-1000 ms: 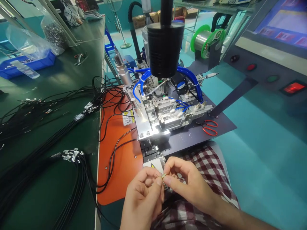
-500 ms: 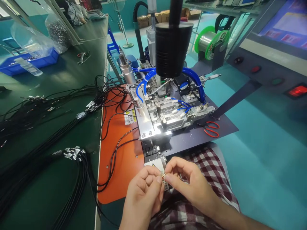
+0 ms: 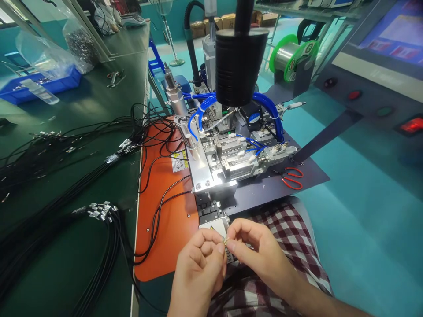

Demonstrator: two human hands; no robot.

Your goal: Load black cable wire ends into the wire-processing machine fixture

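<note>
My left hand [image 3: 201, 264] is closed, thumb and forefinger pinched on thin yellowish-green wire ends [image 3: 226, 241]. My right hand [image 3: 256, 251] meets it from the right, its thumb and forefinger closed at the same wires. Both hands are above the checked cloth on my lap, in front of the machine's near end. Whatever lies inside the left palm is hidden. A black cable [image 3: 150, 301] runs from the bench edge toward my left forearm. Behind the hands, a white warning label [image 3: 211, 225] is partly covered.
A metal machine [image 3: 224, 163] with blue air hoses stands ahead on an orange plate [image 3: 165, 237]. Bundles of black cables with metal connectors [image 3: 103, 211] lie on the green bench [image 3: 122, 97]. Red-handled snips [image 3: 292, 178], a solder wire spool [image 3: 292, 57] and a black extraction nozzle [image 3: 240, 66] are nearby.
The fingertips have shifted very slightly around the thin wires, and a little more of the wire ends shows. The view has moved marginally; all else stays put.
</note>
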